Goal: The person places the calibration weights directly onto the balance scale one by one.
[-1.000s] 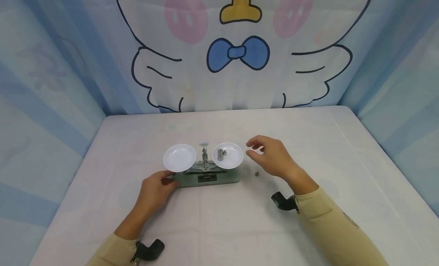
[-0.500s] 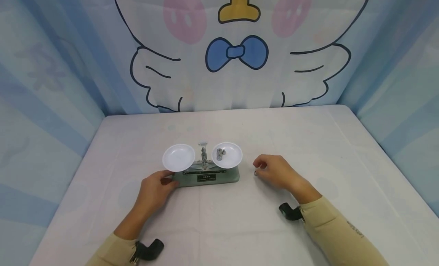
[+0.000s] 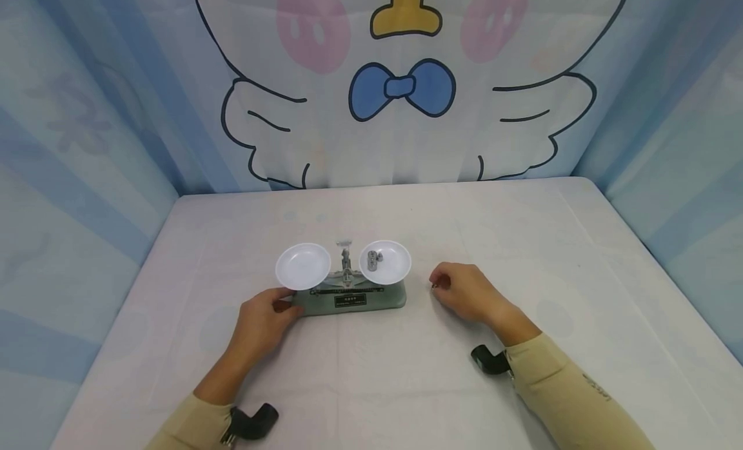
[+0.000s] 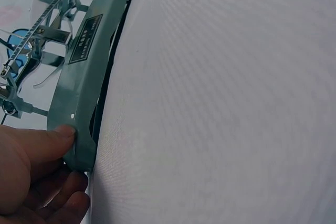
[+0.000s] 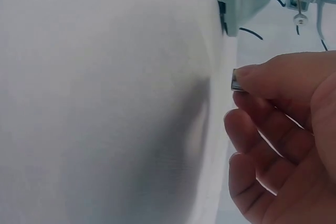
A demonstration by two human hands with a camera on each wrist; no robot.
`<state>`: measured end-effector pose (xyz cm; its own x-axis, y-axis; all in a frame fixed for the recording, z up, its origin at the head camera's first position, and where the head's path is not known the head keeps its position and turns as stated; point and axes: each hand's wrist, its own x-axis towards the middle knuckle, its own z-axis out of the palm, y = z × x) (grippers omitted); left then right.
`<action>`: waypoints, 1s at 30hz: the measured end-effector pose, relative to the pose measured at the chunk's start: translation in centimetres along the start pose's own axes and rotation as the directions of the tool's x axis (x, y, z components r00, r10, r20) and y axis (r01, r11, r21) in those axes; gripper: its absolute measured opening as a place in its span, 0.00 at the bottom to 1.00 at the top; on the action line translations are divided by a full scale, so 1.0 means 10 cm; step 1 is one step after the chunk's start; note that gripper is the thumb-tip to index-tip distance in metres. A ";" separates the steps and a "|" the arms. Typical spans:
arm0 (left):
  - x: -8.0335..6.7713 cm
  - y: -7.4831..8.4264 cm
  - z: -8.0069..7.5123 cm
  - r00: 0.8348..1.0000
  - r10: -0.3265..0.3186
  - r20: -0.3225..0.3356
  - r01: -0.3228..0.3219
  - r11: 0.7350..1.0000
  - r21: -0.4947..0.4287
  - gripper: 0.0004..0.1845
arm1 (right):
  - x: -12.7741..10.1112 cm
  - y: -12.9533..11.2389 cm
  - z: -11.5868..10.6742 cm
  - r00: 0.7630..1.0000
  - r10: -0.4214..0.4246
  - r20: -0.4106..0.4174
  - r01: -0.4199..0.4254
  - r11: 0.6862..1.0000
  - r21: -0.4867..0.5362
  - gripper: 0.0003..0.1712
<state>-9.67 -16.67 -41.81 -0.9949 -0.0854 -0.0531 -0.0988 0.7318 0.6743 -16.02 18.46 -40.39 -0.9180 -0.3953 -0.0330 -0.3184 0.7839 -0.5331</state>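
A green balance scale (image 3: 377,300) with two white pans stands on the table. My left hand (image 3: 264,321) holds the left end of its base. In the left wrist view the thumb (image 4: 58,137) presses the front face, with the other fingers curled by the end. The left pan (image 3: 303,267) is bare. In the right pan (image 3: 399,264) stand metal weights (image 3: 373,260), one larger and at least one small. Right of the scale, my right hand (image 3: 467,292) pinches a small metal weight (image 5: 235,80) between thumb and index finger, slightly above the cloth.
A white cloth (image 3: 371,385) covers the table. Patterned curtains (image 3: 400,147) hang behind it and along both sides. A black wrist camera (image 3: 253,424) juts from the left sleeve, another camera (image 3: 490,360) from the right sleeve.
My right hand has come down from beside the right pan to the small weight lying on the table, pinched it and lifted it slightly. The left hand stays on the scale's base.
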 end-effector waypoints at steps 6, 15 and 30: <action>0.00 -0.01 0.00 1.000 0.011 0.002 -0.011 1.000 -0.006 0.22 | -0.01 -0.10 -0.11 0.999 0.001 -0.041 0.000 1.000 0.022 0.09; 0.00 -0.02 0.00 1.000 0.006 0.004 -0.006 1.000 -0.010 0.22 | -0.04 -0.23 -0.22 0.995 -0.012 -0.103 0.013 1.000 0.013 0.07; -0.01 -0.01 -0.01 1.000 0.012 0.003 -0.012 1.000 -0.015 0.21 | 0.05 -0.55 -0.31 0.973 -0.135 -0.185 0.137 0.991 0.001 0.07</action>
<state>-9.53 -16.86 -41.78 -0.9961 -0.0741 -0.0473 -0.0863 0.7227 0.6858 -15.43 15.47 -34.82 -0.8946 -0.4014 0.1964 -0.4410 0.7217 -0.5335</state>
